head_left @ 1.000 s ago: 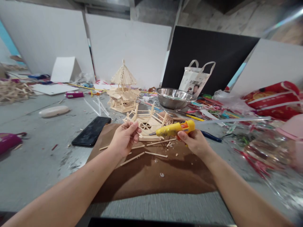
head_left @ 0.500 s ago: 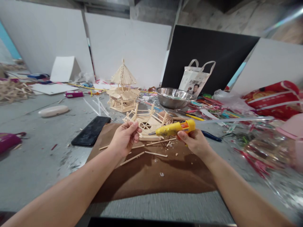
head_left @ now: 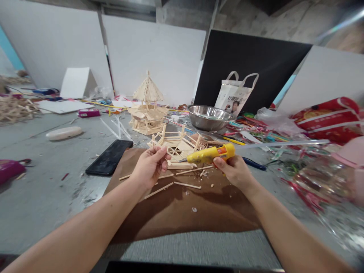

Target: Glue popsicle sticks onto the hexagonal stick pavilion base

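My right hand [head_left: 235, 169] grips a yellow glue gun [head_left: 210, 153], its metal nozzle pointing left and a long clear glue stick [head_left: 287, 144] running out of its back. Just left of the nozzle, my left hand [head_left: 152, 163] is closed in a pinch on a thin wooden stick, mostly hidden by the fingers. Behind both hands sits a low, open frame of wooden sticks [head_left: 182, 144], partly covered by the left fingers and the gun. Several loose wooden sticks [head_left: 187, 185] lie in front of it on a brown sheet [head_left: 182, 220].
A stick-built pavilion [head_left: 148, 102] with a pointed roof stands farther back, beside a metal bowl [head_left: 210, 117]. At left lie a black phone [head_left: 109, 157] and a white oblong case [head_left: 64, 133]. Dark-handled pliers [head_left: 254, 163] lie right of the gun, near a clear pink-topped container [head_left: 321, 182].
Almost nothing differs. Both hands and the glue gun stay in nearly the same place, with the nozzle close to the left fingertips.
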Demonstrator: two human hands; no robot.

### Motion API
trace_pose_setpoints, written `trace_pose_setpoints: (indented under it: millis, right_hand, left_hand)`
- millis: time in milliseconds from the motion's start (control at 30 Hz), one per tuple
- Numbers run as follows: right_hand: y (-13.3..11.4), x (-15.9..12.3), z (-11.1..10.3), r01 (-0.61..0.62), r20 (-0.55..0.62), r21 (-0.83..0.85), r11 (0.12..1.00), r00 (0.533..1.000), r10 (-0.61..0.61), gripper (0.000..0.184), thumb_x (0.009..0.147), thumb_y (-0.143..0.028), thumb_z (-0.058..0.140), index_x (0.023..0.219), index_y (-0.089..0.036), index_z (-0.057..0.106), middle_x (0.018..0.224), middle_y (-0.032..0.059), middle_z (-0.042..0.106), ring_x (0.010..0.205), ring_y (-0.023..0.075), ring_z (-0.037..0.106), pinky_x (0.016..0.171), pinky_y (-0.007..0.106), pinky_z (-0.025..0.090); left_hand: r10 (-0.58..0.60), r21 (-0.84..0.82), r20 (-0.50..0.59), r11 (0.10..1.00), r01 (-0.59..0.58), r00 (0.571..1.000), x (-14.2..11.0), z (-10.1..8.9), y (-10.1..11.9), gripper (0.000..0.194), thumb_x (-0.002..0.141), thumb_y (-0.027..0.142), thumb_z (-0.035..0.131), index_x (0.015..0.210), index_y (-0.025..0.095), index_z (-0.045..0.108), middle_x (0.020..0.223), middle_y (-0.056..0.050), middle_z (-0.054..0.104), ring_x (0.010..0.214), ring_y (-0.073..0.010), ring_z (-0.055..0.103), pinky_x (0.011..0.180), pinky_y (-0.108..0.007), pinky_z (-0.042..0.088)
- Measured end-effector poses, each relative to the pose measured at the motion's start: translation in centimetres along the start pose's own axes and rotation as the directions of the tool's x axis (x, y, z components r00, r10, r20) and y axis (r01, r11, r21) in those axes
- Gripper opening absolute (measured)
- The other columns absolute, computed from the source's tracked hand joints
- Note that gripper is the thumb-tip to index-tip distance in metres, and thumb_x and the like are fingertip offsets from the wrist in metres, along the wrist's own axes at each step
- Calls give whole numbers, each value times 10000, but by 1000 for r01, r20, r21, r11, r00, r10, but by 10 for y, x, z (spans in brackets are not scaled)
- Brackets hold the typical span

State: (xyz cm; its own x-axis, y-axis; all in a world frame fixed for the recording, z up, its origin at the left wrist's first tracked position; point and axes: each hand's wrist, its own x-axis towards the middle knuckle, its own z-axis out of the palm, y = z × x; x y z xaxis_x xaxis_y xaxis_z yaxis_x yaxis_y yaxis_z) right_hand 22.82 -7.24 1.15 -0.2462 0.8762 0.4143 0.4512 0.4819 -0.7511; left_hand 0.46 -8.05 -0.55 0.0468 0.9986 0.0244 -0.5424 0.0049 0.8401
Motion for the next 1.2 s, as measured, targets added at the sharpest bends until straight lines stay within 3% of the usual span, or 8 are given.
trace_pose_setpoints:
  millis: [567,867,1200]
  right_hand:
    - [0,1,0,20,-6,-14,1000,1000,-20,396,672,-528,503,496,-174,478,409,-41,351,374,63,313,339,214,249]
    - [0,2,-1,34,-31,37,999,999,-32,343,672,-511,517,535,-197,521,452,-20,422,441,105,417,388,238,336]
    - [5,2,1,41,-71,85,996,997,-35,346,676,-516,514,546,-195,520,443,-32,426,387,73,346,334,214,275]
  left_hand:
    - [-11,-29,0,1000,11,1000,1,0,1,205,630,246,641,631,136,468,515,38,562,323,-19,422,295,-113,341]
    - [-5,-43,-43,999,3,999,3,-2,-2,227,601,247,668,652,141,474,569,53,558,330,-10,416,296,-117,309]
    - [-7,-50,-41,999,5,999,4,-2,-2,224,593,255,674,662,124,505,592,44,562,336,2,410,301,-117,308]
